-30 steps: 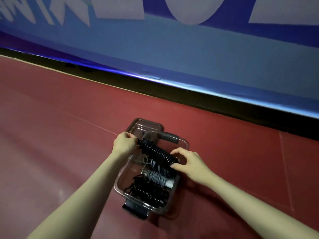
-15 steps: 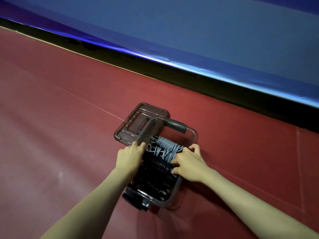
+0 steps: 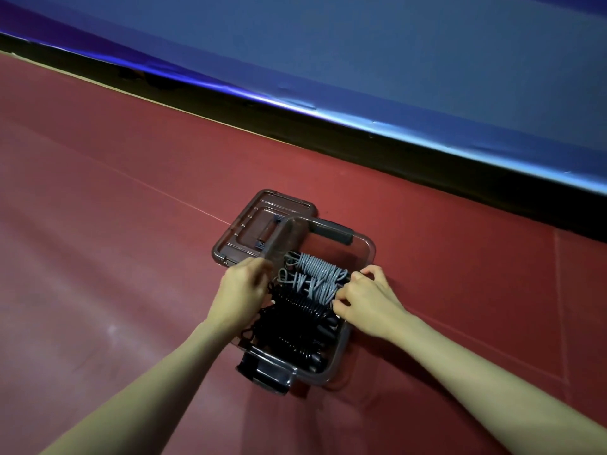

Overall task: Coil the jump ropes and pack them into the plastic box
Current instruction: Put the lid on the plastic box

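I'm seeing the clear plastic box sitting on the red floor, its lid lying flat just beside its far-left corner. Coiled ropes are lying inside: two grey ropes toward the far end, black ropes nearer me. Left hand is reaching into the box's left side, fingers curled at the black coils; exact grip hidden. Right hand is pinching the right end of the grey coils. Hands are apart, one each side. Blue wall padding is running behind.
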Available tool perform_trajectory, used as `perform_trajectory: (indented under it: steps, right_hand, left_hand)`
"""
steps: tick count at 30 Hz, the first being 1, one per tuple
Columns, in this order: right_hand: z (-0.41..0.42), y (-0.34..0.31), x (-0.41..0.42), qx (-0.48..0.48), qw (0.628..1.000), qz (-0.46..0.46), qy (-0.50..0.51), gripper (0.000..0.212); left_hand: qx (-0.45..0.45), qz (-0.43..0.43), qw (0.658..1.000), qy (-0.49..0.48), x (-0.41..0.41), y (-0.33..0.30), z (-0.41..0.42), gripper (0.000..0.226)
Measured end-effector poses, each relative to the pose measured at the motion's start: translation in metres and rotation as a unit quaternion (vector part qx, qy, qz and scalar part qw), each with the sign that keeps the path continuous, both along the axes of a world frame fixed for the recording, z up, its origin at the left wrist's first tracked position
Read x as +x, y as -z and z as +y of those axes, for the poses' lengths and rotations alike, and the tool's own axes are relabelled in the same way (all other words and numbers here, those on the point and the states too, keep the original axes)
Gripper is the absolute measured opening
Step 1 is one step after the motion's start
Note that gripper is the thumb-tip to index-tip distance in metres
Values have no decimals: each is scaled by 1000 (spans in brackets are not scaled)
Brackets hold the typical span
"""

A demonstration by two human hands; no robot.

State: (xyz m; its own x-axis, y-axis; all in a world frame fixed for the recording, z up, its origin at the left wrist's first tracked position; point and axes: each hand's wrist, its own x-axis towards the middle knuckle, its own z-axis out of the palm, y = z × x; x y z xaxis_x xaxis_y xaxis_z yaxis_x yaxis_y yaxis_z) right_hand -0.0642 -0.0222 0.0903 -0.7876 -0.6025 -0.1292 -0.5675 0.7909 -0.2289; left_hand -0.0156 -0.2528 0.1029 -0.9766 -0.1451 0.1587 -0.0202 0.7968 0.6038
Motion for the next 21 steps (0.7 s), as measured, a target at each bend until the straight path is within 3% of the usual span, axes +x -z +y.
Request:
perform_trajectory:
  steps: [2,9,14,19,21]
  right_hand:
    - [10,1,-2,10,1000,15,9,37]
    - [63,-4,-8,45,998,29,25,39]
    - [105,-10,-11,95,994,30,44,35]
    - [124,-20,-7,123,990,19,64,33]
    - [118,-27,-8,94,993,-5,76,27]
  left_hand:
    - [32,7,998,-46,2,-5,0,25]
    - [103,-40,993,-36,-9,-2,38,28]
    - [263,-113,956,-71,-24,-5,85,22]
    - [317,-108,939,-74,-34,-8,118,23]
    - [324,-108,937,-77,-42,-7,112,27]
